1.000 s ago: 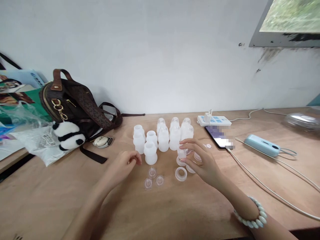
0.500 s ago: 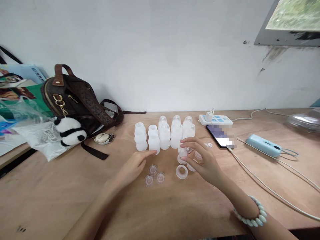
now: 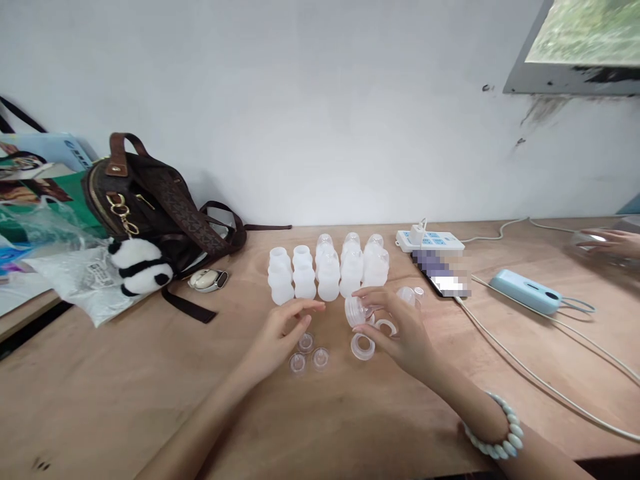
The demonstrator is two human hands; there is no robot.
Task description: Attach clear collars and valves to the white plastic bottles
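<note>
White baby bottles [image 3: 282, 283] stand in rows at the middle of the table, those on the right under clear domed caps [image 3: 352, 239]. Between finger and thumb, my right hand [image 3: 400, 320] holds a ribbed translucent collar ring [image 3: 353, 311], tilted above the table. My left hand [image 3: 285, 327] is empty, its thumb and index finger apart, just in front of the open bottles. Three clear bottle nipples [image 3: 321, 358] lie by its fingertips. Another collar ring [image 3: 363, 347] rests flat below my right hand. Parts behind that hand are partly hidden.
A brown backpack [image 3: 145, 193] with a panda charm [image 3: 140, 265] stands left. A power strip [image 3: 431, 241], a phone [image 3: 439, 273] and a blue power bank [image 3: 525, 291] with cables lie right. Another person's hand [image 3: 620, 243] touches clear plastic at the far right.
The front bottle in the second row has shifted back into line, and my left fingertips have left it. My right hand has turned the collar ring. Another person's hand has appeared at right.
</note>
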